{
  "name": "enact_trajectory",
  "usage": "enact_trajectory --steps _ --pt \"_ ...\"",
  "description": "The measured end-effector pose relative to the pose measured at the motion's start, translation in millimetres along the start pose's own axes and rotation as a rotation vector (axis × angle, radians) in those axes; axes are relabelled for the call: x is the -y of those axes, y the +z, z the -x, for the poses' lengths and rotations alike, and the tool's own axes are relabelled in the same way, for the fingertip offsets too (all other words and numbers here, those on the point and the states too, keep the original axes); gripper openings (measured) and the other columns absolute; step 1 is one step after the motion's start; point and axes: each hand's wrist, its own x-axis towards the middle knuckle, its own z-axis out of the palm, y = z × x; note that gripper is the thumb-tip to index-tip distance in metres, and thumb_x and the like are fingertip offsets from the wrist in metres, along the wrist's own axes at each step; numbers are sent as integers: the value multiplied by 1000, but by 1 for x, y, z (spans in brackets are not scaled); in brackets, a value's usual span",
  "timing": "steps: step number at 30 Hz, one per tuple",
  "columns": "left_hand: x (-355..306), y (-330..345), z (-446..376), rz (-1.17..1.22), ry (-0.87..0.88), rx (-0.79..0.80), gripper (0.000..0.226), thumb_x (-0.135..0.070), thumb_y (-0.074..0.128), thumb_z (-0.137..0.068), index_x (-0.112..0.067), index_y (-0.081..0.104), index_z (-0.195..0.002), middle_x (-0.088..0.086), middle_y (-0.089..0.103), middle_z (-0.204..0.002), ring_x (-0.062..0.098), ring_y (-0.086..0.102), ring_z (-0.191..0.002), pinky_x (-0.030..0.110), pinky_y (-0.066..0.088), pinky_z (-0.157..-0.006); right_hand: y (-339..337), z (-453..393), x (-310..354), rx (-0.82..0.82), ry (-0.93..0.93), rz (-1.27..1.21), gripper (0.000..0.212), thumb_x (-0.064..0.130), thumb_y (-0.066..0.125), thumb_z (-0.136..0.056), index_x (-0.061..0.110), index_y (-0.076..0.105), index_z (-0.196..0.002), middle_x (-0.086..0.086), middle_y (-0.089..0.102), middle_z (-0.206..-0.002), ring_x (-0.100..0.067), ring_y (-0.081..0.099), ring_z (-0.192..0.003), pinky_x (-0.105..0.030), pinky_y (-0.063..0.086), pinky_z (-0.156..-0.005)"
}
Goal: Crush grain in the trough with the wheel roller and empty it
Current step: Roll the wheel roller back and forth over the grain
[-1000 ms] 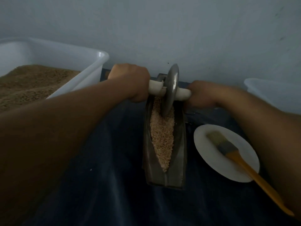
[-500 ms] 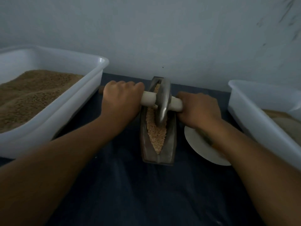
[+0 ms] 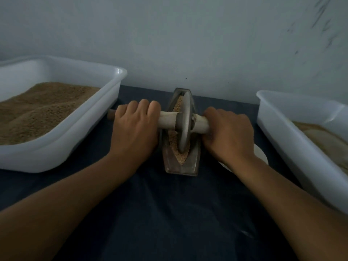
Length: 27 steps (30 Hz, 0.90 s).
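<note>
Over the last second we have drawn the wheel roller (image 3: 183,122) back from the far end of the trough (image 3: 194,161) toward its near end, so its disc now bites the grain (image 3: 174,140) closer to us. We judge the crushing stroke as still under way, with the emptying not yet begun.

Going from the left edge of the table (image 3: 160,204): a white tub of brown grain (image 3: 79,132) stands there, just beside our left hand (image 3: 134,132). That hand is curled fully round the left end of the pale axle (image 3: 166,119), whose tip pokes out beyond the knuckles. The roller stands upright in the trough at the middle of the table's far edge, between both hands; grain lies ahead of and behind the disc. Our right hand (image 3: 228,135) is wrapped tight round the axle's right end, touching the trough's side. Beneath that wrist a white plate (image 3: 260,154) shows partly. At the right edge stands a second white tub (image 3: 282,129), holding paler material.
</note>
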Motion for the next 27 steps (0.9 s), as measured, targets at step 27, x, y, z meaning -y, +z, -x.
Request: enact_trajectory --steps 27 --pt "20 53 -105 -174 37 662 23 -38 68 -81 -25 50 -85 -2 45 -67 15 39 -53 27 23 -46 48 -105 -40 911 66 -111 20 39 83 -71 27 67 -73 5 67 -75 -14 64 -68 -31 49 -60"
